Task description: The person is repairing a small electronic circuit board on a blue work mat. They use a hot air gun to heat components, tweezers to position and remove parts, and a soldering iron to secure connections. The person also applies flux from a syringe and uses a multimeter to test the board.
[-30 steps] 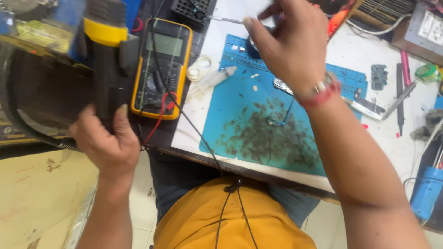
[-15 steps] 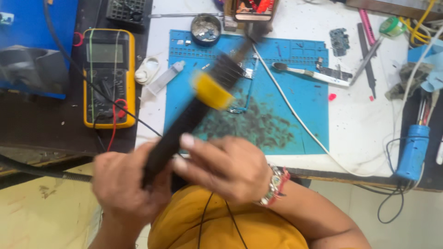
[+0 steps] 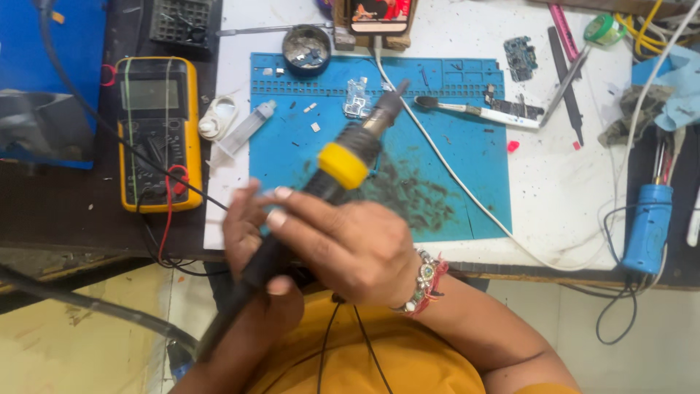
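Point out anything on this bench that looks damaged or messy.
The blue work mat has a dark, scorched-looking stain across its lower middle, just beyond the hot-air tool held in both hands. Small loose parts lie scattered near its top edge.

Mustard-yellow shirt (image 3: 379, 357); beaded bracelet, red thread (image 3: 426, 284) on right wrist.

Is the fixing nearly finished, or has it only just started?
Set out already: a small circuit board lies on the blue mat. In hand: both hands, left hand and right hand, grip the black hot-air tool above the mat. Left: its nozzle isn't over the board yet.
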